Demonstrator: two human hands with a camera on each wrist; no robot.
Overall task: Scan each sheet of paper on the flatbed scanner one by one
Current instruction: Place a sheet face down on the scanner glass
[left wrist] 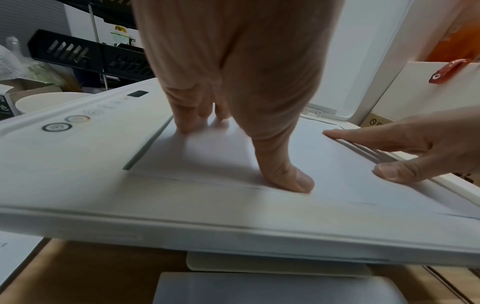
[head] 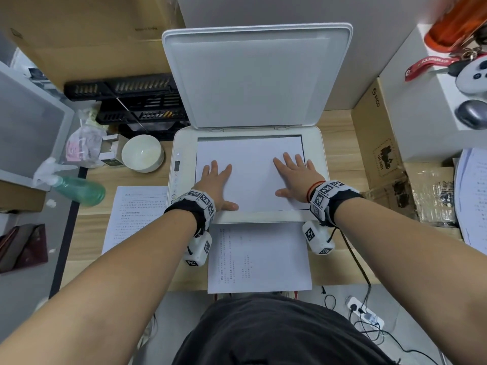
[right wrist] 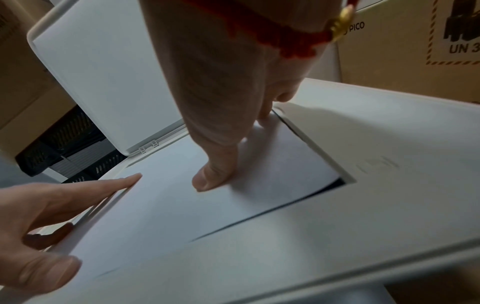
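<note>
The white flatbed scanner (head: 184, 143) stands on the wooden desk with its lid (head: 257, 75) raised upright. A blank-side-up sheet (head: 250, 164) lies on the glass, slightly askew, with a dark strip of glass showing along its right edge (right wrist: 337, 183). My left hand (head: 217, 183) lies flat on the sheet's left part with straight, spread fingers and the thumb (left wrist: 293, 181) pressing near the front edge. My right hand (head: 296, 177) lies flat on the right part, thumb (right wrist: 207, 181) down on the paper. A printed sheet (head: 259, 259) lies in front of the scanner, and another (head: 134, 214) to its left.
Left of the scanner are a white bowl (head: 142, 154), a green spray bottle (head: 79, 189) and black trays (head: 126, 101). A cardboard box (head: 374, 143) stands close on the right, with a stack of papers (head: 474, 196) beyond it. Cables and a power strip (head: 366, 312) lie on the floor.
</note>
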